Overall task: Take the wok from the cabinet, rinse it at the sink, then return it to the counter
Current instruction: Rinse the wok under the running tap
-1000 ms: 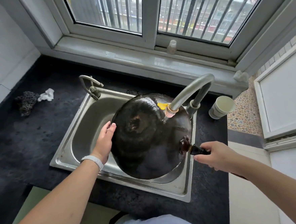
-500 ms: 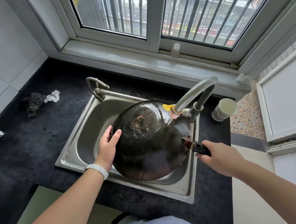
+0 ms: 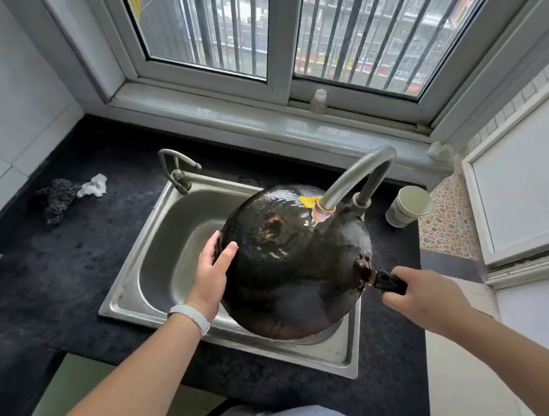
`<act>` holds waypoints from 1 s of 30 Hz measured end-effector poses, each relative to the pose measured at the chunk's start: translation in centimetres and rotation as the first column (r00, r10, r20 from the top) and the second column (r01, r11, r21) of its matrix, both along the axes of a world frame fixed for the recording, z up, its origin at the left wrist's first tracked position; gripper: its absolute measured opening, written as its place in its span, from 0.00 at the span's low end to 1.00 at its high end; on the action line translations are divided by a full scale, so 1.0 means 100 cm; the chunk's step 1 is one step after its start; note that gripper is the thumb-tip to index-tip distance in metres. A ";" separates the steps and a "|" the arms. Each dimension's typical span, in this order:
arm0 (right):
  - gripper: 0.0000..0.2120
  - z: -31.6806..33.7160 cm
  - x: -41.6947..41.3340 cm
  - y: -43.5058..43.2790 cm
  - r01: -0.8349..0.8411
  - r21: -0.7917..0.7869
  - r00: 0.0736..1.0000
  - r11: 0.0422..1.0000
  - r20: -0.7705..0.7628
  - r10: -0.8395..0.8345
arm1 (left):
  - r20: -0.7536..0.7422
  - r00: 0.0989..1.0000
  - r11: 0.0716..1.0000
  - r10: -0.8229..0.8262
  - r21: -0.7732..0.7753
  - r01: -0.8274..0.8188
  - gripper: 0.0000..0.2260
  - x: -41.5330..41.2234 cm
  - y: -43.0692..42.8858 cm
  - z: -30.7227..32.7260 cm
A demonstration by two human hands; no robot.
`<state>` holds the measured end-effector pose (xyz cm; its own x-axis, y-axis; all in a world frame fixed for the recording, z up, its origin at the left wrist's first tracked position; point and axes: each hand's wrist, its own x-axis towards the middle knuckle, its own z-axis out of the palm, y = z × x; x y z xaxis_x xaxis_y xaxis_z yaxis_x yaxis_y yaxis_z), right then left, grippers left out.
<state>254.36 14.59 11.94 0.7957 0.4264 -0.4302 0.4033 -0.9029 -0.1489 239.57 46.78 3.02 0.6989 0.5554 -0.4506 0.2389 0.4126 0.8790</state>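
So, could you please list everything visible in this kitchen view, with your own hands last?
wok: one, black, wet, bottom up over the sink
sink: one, steel, set in the counter
counter: one, black
tall tap: one, grey, spout over the wok
small tap: one, grey, sink's far left corner
paper cups: a stack, white, right of the tall tap
scrubber: one, dark, far left counter
crumpled tissue: one, white, beside the scrubber
small bottle: one, clear, window sill
left hand: flat against the wok's rim, white wristband
right hand: grip on the wok's handle

Soft daylight from window point(image 3: 273, 29); sharp — edges bowed
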 end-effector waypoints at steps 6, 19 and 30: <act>0.10 0.006 -0.006 -0.010 0.018 -0.031 0.998 0.999 0.053 -0.016 | -0.035 0.997 0.997 -0.071 -0.014 0.071 0.26 0.010 -0.017 -0.007; 0.10 0.019 -0.014 -0.019 0.052 -0.063 0.993 0.997 0.109 -0.045 | -0.001 0.996 0.996 -0.085 0.004 0.085 0.24 0.019 -0.027 -0.011; 0.09 0.017 -0.020 -0.021 0.068 -0.063 0.996 0.996 0.061 -0.064 | -0.001 0.996 0.996 -0.094 0.002 0.094 0.24 0.015 -0.026 -0.013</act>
